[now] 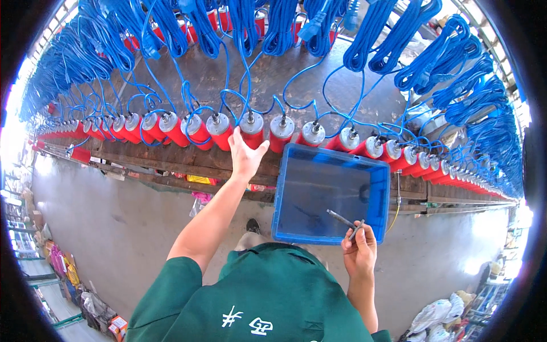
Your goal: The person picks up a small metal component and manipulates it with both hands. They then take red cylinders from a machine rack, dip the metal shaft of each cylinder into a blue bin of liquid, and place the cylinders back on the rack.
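My left hand (246,157) reaches to the table's edge, its fingers and thumb spread round the front of a red cylinder (252,135) with a silver metal top. A blue cord runs from the fitting on that top. Fingers and thumb of my right hand (360,251) are closed on thin dark metal rods (341,218), which appear crossed; their exact kind is unclear. Beneath the rods is a blue plastic bin (278,196) with a dark bottom, its far rim close to the row of red cylinders (218,130).
Bundled blue cords (279,28) stand along the back of the dark table (273,74), with more on both sides. Loose cords loop between the cylinders. Plastic bags (439,313) lie on the grey floor (131,228) at the lower right; shelving (51,285) is at the lower left.
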The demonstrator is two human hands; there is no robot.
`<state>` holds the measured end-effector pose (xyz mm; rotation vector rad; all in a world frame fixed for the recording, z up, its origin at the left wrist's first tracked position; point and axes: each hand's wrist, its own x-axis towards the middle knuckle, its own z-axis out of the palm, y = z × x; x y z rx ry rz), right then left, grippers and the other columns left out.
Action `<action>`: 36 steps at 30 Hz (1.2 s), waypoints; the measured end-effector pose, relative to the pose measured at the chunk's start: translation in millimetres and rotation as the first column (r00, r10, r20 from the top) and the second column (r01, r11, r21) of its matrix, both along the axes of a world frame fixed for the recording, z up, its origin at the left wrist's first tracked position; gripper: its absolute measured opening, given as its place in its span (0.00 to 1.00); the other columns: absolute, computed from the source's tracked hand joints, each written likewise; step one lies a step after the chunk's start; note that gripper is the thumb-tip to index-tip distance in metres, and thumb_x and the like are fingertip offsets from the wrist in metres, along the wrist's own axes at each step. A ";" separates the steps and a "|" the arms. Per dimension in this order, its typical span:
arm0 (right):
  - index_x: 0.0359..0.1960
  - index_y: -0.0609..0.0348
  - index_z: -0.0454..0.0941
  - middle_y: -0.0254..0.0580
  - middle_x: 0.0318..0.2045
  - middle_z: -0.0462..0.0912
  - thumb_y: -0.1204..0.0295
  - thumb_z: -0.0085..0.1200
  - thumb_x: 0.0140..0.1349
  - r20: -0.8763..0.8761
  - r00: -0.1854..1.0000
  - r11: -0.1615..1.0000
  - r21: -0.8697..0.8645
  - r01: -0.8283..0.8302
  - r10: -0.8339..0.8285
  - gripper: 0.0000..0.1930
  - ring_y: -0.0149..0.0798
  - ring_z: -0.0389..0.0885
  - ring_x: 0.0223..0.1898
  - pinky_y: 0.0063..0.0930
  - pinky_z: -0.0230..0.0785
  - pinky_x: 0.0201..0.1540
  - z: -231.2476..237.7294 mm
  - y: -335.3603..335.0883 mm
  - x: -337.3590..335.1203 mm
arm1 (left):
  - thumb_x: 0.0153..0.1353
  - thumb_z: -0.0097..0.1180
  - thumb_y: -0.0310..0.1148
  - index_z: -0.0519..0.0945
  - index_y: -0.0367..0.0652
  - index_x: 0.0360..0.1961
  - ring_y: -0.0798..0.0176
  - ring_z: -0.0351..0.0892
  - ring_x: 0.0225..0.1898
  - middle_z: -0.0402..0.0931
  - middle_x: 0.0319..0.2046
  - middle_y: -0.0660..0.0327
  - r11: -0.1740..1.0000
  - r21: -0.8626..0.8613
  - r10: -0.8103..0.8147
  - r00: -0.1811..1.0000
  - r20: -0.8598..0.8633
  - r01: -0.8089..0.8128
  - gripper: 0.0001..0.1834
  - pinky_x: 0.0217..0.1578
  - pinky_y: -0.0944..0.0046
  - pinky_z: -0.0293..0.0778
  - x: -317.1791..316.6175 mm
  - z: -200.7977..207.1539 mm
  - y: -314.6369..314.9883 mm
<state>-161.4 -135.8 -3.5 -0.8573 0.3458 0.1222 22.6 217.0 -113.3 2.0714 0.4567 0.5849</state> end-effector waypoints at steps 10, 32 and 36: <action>0.51 0.62 0.82 0.50 0.37 0.87 0.74 0.61 0.73 -0.085 0.995 0.996 -0.076 0.045 -0.051 0.09 0.36 0.84 0.28 0.24 0.77 0.29 -7.2 -44.2 -37.2 | 0.47 0.78 0.56 0.63 0.40 0.73 0.44 0.75 0.66 0.75 0.63 0.43 0.942 0.266 -0.079 0.907 -0.413 0.204 0.57 0.68 0.51 0.70 53.3 37.8 26.0; 0.54 0.66 0.81 0.49 0.42 0.87 0.78 0.55 0.75 -0.007 0.946 0.902 -0.298 -0.312 0.324 0.10 0.34 0.85 0.35 0.30 0.82 0.41 -11.3 -47.0 21.3 | 0.60 0.72 0.35 0.73 0.38 0.55 0.58 0.89 0.42 0.83 0.45 0.55 0.573 -0.819 -0.011 1.000 0.013 0.017 0.27 0.38 0.57 0.89 -139.0 119.4 -30.6; 0.56 0.66 0.81 0.44 0.43 0.88 0.79 0.53 0.76 0.050 0.925 0.853 -0.408 -0.325 0.376 0.11 0.31 0.85 0.38 0.27 0.81 0.44 -15.0 -41.7 27.5 | 0.64 0.65 0.43 0.74 0.35 0.57 0.52 0.91 0.40 0.85 0.46 0.50 0.482 -0.873 -0.052 0.992 -0.111 -0.073 0.28 0.34 0.50 0.91 -143.4 80.5 -33.3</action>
